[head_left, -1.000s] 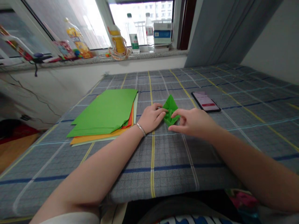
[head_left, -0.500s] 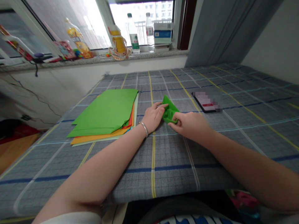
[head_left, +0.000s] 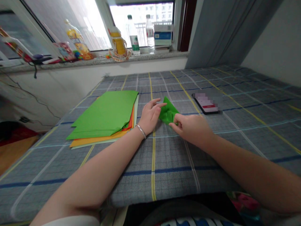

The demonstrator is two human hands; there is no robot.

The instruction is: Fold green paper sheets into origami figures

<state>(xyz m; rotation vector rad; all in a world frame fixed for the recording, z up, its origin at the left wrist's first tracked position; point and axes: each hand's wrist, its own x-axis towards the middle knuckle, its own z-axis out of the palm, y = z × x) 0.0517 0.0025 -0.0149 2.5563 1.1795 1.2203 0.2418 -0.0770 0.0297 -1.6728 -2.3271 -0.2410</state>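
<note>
On plaid cloth (head_left: 164, 163), centre: green folded paper (head_left: 168, 112), right hand (head_left: 191, 127) pinched on its near corner. Left hand (head_left: 150, 114) fingers apart, prob. touching its left edge. Several folds in; looks unfinished. Paper stack (head_left: 105, 114) left.

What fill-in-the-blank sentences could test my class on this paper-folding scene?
The right hand pinches a folded paper whose colour is ____.
The left hand, touching it, wears a bracelet on its ____.
The stack of sheets lies to the ____ of the left hand.
The phone lies to the ____ of the folded paper.
Missing words: green; wrist; left; right.
</note>
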